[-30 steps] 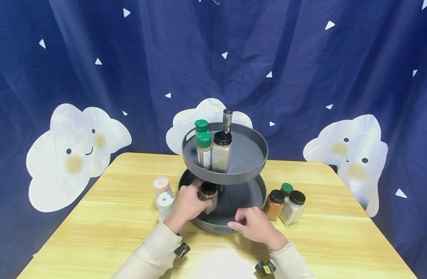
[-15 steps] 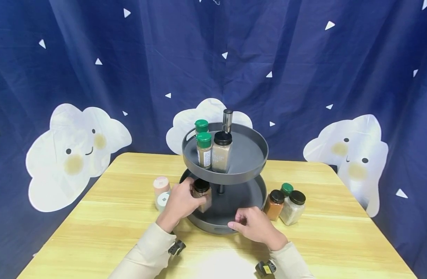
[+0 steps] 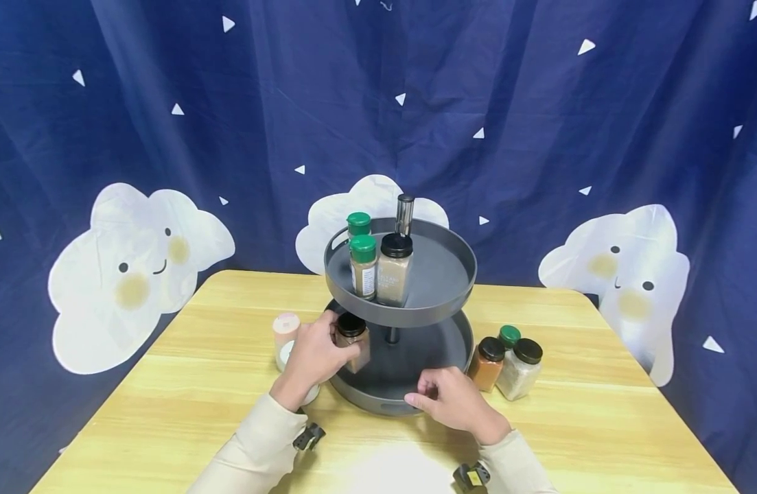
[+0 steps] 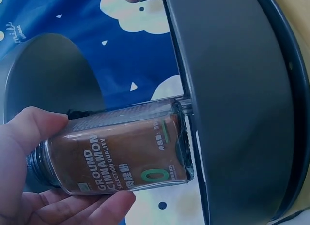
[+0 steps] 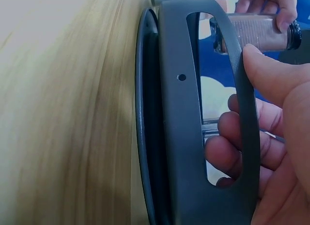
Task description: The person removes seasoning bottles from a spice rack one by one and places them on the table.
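Observation:
My left hand [image 3: 316, 353] grips a glass spice jar [image 3: 353, 346] with a black lid and brown powder; its label [image 4: 99, 162] reads ground cinnamon. The jar is at the left side of the lower tier [image 3: 409, 367] of a dark grey two-tier turntable, its base close to the tier's wall [image 4: 232, 89] in the left wrist view. At the front, my right hand [image 3: 449, 398] holds the lower tier's rim, thumb [image 5: 256, 65] on the outside and fingers curled behind the handle slot. Two green-capped bottles [image 3: 363, 271] and a black-lidded jar [image 3: 393, 278] stand on the upper tier [image 3: 440, 264].
Right of the turntable stand a black-lidded jar of orange powder [image 3: 487, 367], a black-lidded jar with pale contents [image 3: 519, 374] and a green-capped one [image 3: 510, 336]. To the left is a pink-topped container [image 3: 286, 329]; a white-topped one [image 3: 285, 351] is partly behind my left hand.
My left hand has moved left with the cinnamon jar, from nearer the middle of the lower tier to its left side. The right hand keeps its place on the rim.

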`<state>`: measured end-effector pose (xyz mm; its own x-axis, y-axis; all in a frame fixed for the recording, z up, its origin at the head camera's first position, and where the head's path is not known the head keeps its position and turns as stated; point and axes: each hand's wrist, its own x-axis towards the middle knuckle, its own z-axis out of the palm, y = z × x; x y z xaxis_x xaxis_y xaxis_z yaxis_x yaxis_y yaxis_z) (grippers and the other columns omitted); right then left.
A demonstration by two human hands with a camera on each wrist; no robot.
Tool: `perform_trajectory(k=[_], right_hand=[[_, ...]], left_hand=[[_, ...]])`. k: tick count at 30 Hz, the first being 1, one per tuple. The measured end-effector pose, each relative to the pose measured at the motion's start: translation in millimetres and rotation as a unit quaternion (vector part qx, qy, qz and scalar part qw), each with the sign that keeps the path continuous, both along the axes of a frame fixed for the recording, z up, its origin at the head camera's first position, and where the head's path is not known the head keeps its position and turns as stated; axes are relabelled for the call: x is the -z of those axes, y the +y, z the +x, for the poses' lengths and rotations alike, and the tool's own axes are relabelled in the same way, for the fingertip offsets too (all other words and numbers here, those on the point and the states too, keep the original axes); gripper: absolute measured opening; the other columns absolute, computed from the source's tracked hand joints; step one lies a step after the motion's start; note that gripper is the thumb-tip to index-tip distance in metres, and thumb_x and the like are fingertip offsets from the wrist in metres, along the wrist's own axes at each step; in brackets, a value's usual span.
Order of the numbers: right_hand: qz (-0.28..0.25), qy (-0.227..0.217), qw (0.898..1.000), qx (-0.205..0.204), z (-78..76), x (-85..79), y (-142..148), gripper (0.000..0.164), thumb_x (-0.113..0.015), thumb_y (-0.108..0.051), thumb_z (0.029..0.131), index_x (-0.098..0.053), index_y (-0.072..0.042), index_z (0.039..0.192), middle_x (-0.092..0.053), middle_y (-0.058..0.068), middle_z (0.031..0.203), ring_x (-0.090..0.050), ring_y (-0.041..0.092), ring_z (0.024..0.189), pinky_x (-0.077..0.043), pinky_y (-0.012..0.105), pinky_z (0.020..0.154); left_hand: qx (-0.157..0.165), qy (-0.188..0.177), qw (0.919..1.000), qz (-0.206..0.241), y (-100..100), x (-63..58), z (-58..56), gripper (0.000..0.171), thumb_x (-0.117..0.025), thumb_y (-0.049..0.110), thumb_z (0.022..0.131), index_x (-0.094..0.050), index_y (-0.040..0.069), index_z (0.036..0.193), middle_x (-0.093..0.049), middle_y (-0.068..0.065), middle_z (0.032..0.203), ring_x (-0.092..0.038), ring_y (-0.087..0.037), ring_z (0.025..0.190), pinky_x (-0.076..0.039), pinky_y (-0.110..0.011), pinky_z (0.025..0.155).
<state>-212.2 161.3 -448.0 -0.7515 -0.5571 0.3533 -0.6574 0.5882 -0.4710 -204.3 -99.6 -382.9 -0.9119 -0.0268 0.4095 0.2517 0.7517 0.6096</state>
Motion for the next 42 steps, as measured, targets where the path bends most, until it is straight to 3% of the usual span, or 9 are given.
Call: perform_trajectory(k=[14, 25, 29, 33, 36, 38, 42], right_hand=[[0.001, -0.001, 1.0, 0.003, 1.5, 0.3, 0, 0.029, -0.074, -0.039, 0.079, -0.053, -0.028, 0.063, -0.049, -0.017, 0.058, -0.045, -0.001, 0.051, -0.043, 0.018, 0.047], [-0.004, 0.008, 1.0, -0.002, 1.5, -0.3, 0, 0.028, -0.074, -0.037, 0.079, -0.053, -0.027, 0.063, -0.05, -0.017, 0.058, -0.046, -0.002, 0.052, -0.044, 0.018, 0.047], [-0.002, 0.006, 1.0, -0.001, 1.6, -2.6, -1, 0.028, -0.075, -0.036, 0.079, -0.054, -0.027, 0.063, -0.05, -0.017, 0.058, -0.046, -0.001, 0.052, -0.044, 0.018, 0.047], [-0.001, 0.002, 1.0, 0.001, 2.1, -4.3, -1, 0.028, -0.076, -0.034, 0.078, -0.054, -0.027, 0.063, -0.05, -0.017, 0.058, -0.045, -0.001, 0.052, -0.043, 0.018, 0.047], [-0.004, 0.003, 1.0, 0.0, 2.2, -4.5, 0, 0.028, -0.076, -0.033, 0.078, -0.053, -0.027, 0.063, -0.049, -0.017, 0.057, -0.044, -0.002, 0.05, -0.042, 0.018, 0.046], [-0.005, 0.004, 1.0, -0.001, 2.1, -3.9, 0, 0.028, -0.076, -0.033, 0.078, -0.053, -0.027, 0.063, -0.049, -0.017, 0.057, -0.043, -0.002, 0.05, -0.042, 0.017, 0.046], [-0.005, 0.004, 1.0, -0.004, 1.1, -1.9, 0, 0.028, -0.075, -0.034, 0.078, -0.053, -0.028, 0.063, -0.049, -0.017, 0.057, -0.043, -0.003, 0.05, -0.042, 0.017, 0.046]], left_hand=[[-0.03, -0.013, 0.9994, 0.008, -6, -7.9, 5.8, 0.041, -0.077, 0.034, 0.065, -0.062, 0.007, 0.093, -0.07, -0.004, 0.076, -0.058, -0.016, 0.068, -0.05, -0.034, 0.061], [-0.043, -0.008, 0.999, -0.005, -12, -13.8, 8.4, 0.04, -0.076, 0.039, 0.065, -0.06, 0.008, 0.085, -0.063, -0.002, 0.068, -0.053, -0.018, 0.062, -0.046, -0.033, 0.056], [-0.042, -0.004, 0.9991, -0.004, -14, -16.2, 8.0, 0.04, -0.076, 0.037, 0.066, -0.061, 0.006, 0.087, -0.067, -0.004, 0.071, -0.058, -0.021, 0.068, -0.049, -0.037, 0.061], [-0.04, 0.01, 0.9991, 0.003, -16, -18.1, 6.3, 0.04, -0.077, 0.035, 0.066, -0.062, 0.004, 0.087, -0.07, -0.007, 0.074, -0.06, -0.026, 0.076, -0.046, -0.043, 0.075], [-0.042, 0.026, 0.9988, 0.003, -18, -19.3, 5.2, 0.039, -0.077, 0.035, 0.065, -0.062, 0.004, 0.085, -0.07, -0.007, 0.072, -0.061, -0.024, 0.075, -0.048, -0.043, 0.074], [-0.046, 0.031, 0.9985, 0.003, -20, -20.3, 5.1, 0.039, -0.077, 0.035, 0.065, -0.062, 0.005, 0.085, -0.07, -0.006, 0.071, -0.063, -0.022, 0.071, -0.051, -0.04, 0.067], [-0.051, 0.019, 0.9984, 0.01, -23, -22.0, 5.8, 0.039, -0.077, 0.036, 0.066, -0.062, 0.006, 0.085, -0.07, -0.006, 0.071, -0.063, -0.019, 0.067, -0.052, -0.038, 0.06]])
